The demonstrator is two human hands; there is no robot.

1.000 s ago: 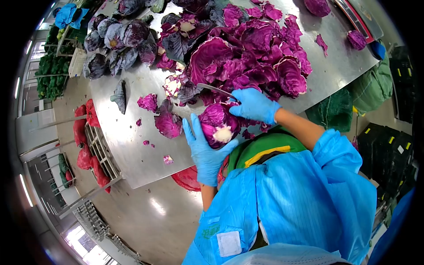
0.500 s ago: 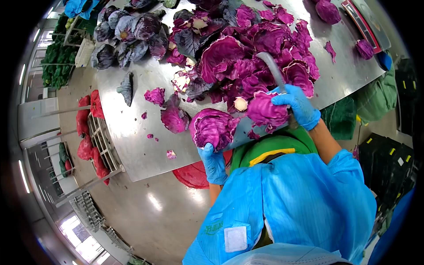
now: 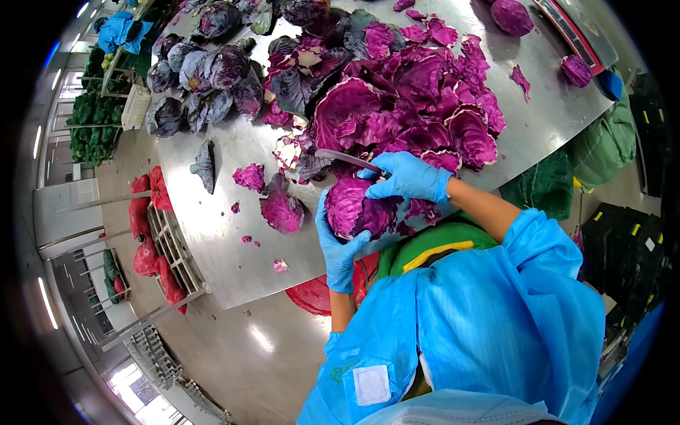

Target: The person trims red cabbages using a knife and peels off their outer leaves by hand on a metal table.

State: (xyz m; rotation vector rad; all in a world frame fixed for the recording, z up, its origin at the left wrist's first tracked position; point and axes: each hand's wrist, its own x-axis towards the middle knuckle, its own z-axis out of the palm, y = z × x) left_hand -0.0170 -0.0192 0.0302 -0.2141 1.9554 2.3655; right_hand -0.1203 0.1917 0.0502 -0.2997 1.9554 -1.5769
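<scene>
A round red cabbage (image 3: 358, 210) sits at the table's near edge, its purple outer leaves partly peeled. My left hand (image 3: 338, 248), in a blue glove, cups it from the left and below, thumb along the near side. My right hand (image 3: 409, 177), also gloved, grips a knife (image 3: 345, 157) whose curved blade points left above the cabbage; its fingers rest against the cabbage's upper right. The handle is mostly hidden in the hand. Just beyond both hands lies a heap of loose purple leaves (image 3: 414, 106). A cut stem piece (image 3: 287, 152) is left of the blade.
Whole dark cabbages (image 3: 205, 71) are piled at the far left of the metal table (image 3: 212, 248). A trimmed cabbage (image 3: 511, 17) and a smaller one (image 3: 576, 71) lie far right, near a red-edged scale-like device (image 3: 567, 32). A red container (image 3: 312, 296) stands below the near edge.
My right hand has moved left with the knife, from a bunch of purple leaves to the cabbage, and the bunch is out of its grasp. My left hand now wraps further round the cabbage.
</scene>
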